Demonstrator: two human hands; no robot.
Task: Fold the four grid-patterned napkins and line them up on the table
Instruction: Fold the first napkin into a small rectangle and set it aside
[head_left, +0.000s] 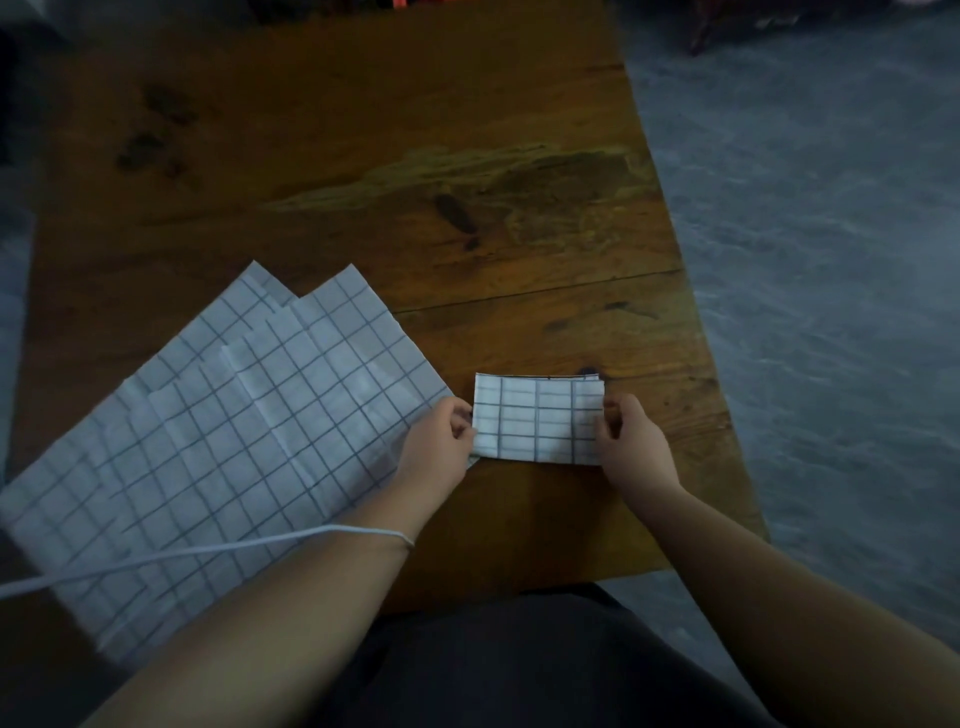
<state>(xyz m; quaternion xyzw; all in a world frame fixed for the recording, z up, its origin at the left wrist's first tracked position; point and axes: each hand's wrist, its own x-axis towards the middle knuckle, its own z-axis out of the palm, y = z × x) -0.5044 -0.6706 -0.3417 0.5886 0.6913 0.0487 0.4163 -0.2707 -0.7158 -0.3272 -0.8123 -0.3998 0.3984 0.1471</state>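
A small folded grid-patterned napkin lies on the wooden table near its front right. My left hand pinches the napkin's left edge. My right hand pinches its right edge. A fanned pile of unfolded grid-patterned napkins covers the table's front left, overlapping one another and partly under my left forearm.
A white cord runs from my left wrist across the unfolded pile to the left edge of view. Grey floor lies right of the table. Dark stains mark the tabletop farther back.
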